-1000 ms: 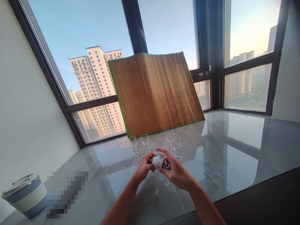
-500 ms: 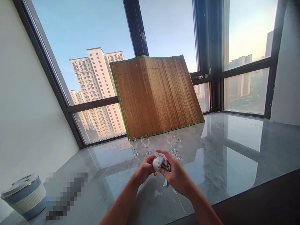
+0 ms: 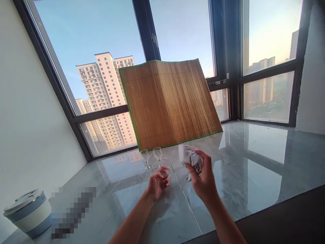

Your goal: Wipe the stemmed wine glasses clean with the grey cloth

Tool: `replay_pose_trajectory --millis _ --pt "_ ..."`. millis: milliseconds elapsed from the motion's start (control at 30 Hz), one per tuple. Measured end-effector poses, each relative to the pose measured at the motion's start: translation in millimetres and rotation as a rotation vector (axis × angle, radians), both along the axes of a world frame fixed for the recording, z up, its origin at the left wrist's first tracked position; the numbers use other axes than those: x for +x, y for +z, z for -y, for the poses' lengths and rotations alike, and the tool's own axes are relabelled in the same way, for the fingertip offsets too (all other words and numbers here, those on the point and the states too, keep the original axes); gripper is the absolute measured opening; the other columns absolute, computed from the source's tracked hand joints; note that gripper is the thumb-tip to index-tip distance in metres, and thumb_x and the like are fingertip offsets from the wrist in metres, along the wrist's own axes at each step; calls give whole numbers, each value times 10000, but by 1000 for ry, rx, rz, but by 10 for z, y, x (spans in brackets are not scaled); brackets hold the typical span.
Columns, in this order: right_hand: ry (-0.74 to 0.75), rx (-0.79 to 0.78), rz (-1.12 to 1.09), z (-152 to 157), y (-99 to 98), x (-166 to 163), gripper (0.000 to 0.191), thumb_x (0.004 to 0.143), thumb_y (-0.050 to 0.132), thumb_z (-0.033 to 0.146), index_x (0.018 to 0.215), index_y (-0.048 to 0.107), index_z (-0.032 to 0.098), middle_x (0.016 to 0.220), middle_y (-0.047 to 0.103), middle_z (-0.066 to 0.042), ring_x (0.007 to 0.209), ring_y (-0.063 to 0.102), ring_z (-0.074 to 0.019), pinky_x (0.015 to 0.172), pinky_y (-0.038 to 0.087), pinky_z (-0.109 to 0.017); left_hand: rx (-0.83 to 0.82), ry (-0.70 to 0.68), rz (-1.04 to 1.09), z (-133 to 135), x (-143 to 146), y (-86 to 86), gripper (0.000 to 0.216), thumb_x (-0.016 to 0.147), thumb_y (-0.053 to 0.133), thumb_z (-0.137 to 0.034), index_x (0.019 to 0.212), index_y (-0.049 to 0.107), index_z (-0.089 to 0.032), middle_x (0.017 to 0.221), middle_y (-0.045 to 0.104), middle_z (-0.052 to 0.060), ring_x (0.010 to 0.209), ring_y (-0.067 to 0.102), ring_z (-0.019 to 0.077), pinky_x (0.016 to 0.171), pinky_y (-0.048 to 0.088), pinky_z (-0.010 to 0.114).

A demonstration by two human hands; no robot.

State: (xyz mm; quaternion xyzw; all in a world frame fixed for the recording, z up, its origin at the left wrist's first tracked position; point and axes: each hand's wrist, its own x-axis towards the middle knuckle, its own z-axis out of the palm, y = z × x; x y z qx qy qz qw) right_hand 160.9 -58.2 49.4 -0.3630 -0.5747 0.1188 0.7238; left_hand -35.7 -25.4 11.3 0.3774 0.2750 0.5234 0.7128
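Note:
My left hand (image 3: 158,183) is closed round a small clear stemmed glass (image 3: 166,165), its bowl showing above the fingers. To the right, my right hand (image 3: 204,173) grips a bunched white cloth (image 3: 187,155), raised apart from the glass. Two more stemmed glasses stand upright on the glossy grey marble surface (image 3: 223,203): a left one (image 3: 144,156) and another (image 3: 157,154) just beyond my left hand. The area behind the cloth and right hand is hidden.
A brown bamboo mat (image 3: 170,105) with green edging leans against the window behind the glasses. At the lower left stands a lidded blue-and-white cup (image 3: 29,213), beside a pixelated patch. The surface's front edge runs along the lower right.
My hands have come apart. The right one has moved up and right with the cloth, off the glass in my left hand. Two standing glasses on the right are now covered from view.

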Motion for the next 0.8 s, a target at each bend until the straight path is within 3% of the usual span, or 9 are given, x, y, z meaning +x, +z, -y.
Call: replay_pose_trajectory --millis 133,267,433,533,667,800 --pt "-129 -94 -63 -107 49 392 592 847 557 289 1394 338 245 1246 538 -100 1036 593 -198 915 498 -365 -69 46 39 -23 141 39 442 619 592 -99 1041 521 -210 692 429 -58 521 417 67 510 361 209" --pt "-252 -262 56 -157 -11 553 767 822 489 218 1509 151 271 1343 514 -103 1087 587 -232 914 477 -380 -128 86 41 -214 460 67 452 659 601 -81 1069 478 -226 687 434 -64 529 446 69 540 403 202" --pt "-298 -658 326 -203 -136 631 720 869 385 200 1540 134 270 1242 627 -105 999 641 -276 793 461 -360 -220 240 29 -672 822 101 443 652 539 -32 1032 447 -239 667 421 -65 497 452 75 528 413 192" --pt "-311 -812 423 -276 -228 712 710 861 373 180 1539 166 221 1195 644 -141 998 639 -289 781 442 -351 -234 304 14 -923 930 86 442 661 505 -24 1031 424 -250 658 390 -72 462 425 71 486 374 177" --pt "-295 -847 493 -396 -373 764 739 824 370 130 1536 173 136 1348 542 -168 1193 527 -294 901 419 -351 -236 357 2 -1095 968 35 469 654 490 -10 1044 419 -260 665 364 -73 444 413 67 446 322 166" --pt "-305 -859 634 -446 -496 721 744 811 434 165 1524 236 96 1326 530 -184 1234 440 -339 987 384 -430 -233 367 4 -1087 936 -13 549 606 507 18 1077 431 -254 778 460 -40 539 534 73 439 301 147"
